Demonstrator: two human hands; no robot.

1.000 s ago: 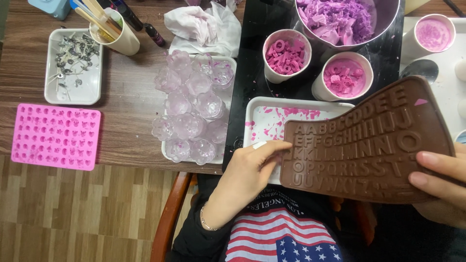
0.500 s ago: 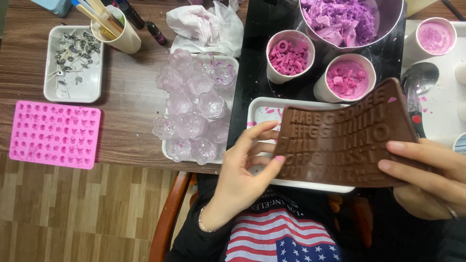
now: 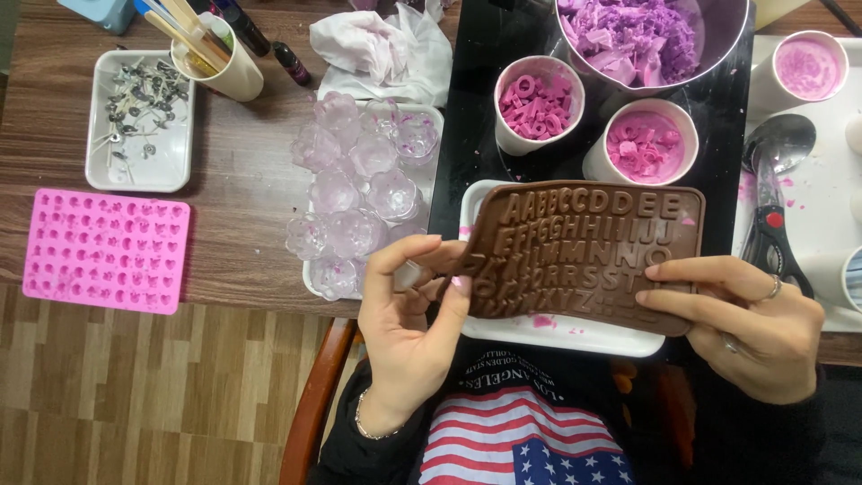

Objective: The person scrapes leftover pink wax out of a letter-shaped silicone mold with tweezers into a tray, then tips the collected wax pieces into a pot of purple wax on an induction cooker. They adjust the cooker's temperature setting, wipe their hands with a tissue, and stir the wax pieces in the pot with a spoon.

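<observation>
Even, soft indoor light (shadows faint), sharp focus throughout, mild glare on the black surface (image 3: 485, 108).

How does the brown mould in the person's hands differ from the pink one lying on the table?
The brown mould has letter-shaped cavities; the pink mould has rows of small shapes. The brown one is held by the left hand and right hand over a white tray; the pink one lies flat, untouched. Both are rectangular.

The brown letter mould (image 3: 588, 251) hides most of the white tray (image 3: 575, 334) beneath it. The metal bowl (image 3: 651, 40) of purple pieces is cut off at the top edge. The small metal parts in the grey tray (image 3: 139, 121) are too small to tell apart.
</observation>
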